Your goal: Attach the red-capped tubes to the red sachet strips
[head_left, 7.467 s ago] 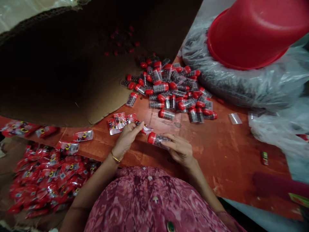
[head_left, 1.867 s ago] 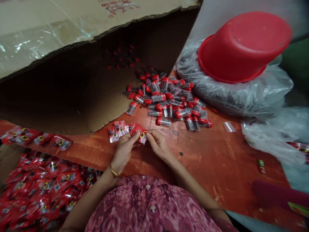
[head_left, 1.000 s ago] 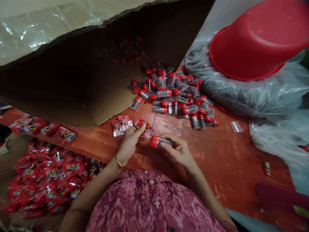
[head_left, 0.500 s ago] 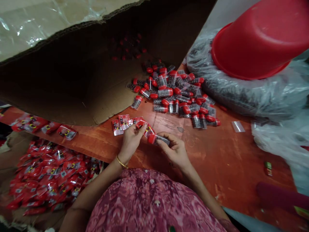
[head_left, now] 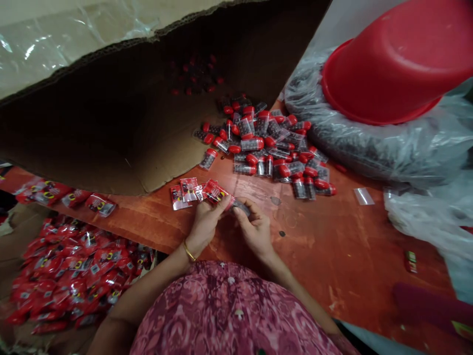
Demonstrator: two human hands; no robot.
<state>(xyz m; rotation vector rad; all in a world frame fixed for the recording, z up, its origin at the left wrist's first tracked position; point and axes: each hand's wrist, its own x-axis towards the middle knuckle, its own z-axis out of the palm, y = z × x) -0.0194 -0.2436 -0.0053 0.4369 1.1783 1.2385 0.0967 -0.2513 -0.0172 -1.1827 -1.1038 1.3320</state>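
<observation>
Small clear plastic vial (head_left: pixel 242 207), pinched by right hand (head_left: pixel 254 229) fingertips, noses into the red printed sachet (head_left: pixel 216 192) that the left hand (head_left: pixel 207 222) pinches; best kept straight, I'd say.

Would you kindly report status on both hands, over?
Left hand pinches red printed plastic sachet. Right hand grips small clear plastic vial, cap end at sachet's mouth. Nothing in the way.

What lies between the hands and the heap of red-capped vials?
Only bare table, in the head view; the left hand holds a sachet, the right hand a vial.
</observation>
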